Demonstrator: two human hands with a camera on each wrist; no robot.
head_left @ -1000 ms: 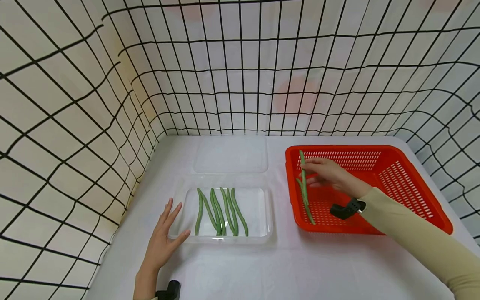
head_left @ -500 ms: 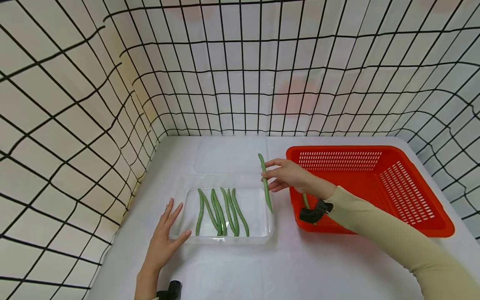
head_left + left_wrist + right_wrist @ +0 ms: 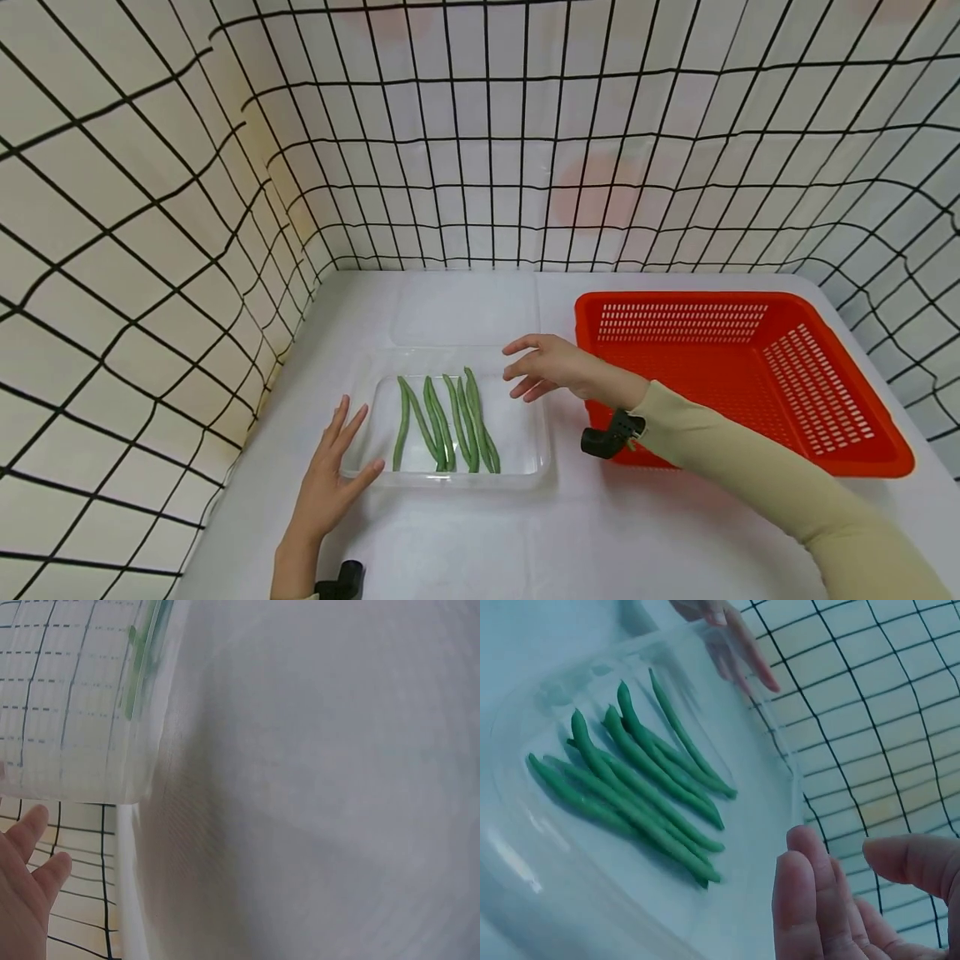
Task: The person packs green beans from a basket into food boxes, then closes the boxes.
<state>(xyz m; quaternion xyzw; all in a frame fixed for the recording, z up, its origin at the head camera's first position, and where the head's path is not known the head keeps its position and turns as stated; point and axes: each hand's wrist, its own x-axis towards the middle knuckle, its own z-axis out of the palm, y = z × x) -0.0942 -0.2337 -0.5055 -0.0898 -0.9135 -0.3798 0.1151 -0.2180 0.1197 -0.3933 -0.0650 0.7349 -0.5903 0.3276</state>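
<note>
Several green beans [image 3: 472, 421] lie side by side, lengthwise to the viewer, in a clear plastic container [image 3: 517, 481] on the white table. The rightmost bean lies partly over its neighbour. My left hand [image 3: 322, 487] is spread at the container's left wall, thumb by the front left corner. Over the container's right rim hovers my right hand [image 3: 558, 367], fingers loosely extended with nothing between them. In the right wrist view the green beans [image 3: 641, 806] are close up, with the right-hand fingertips [image 3: 795, 881] apart from them.
A red perforated basket [image 3: 705, 354] stands on the right; its front left part is hidden behind the right wrist's camera [image 3: 611, 435]. Behind the container lies a flat clear lid [image 3: 465, 310]. Black netting [image 3: 487, 142] surrounds the table [image 3: 465, 542] at the back and sides.
My right hand has carried a green bean from the red basket leftward, laid it at the right end of the row and let go. The left hand has stayed in place.
</note>
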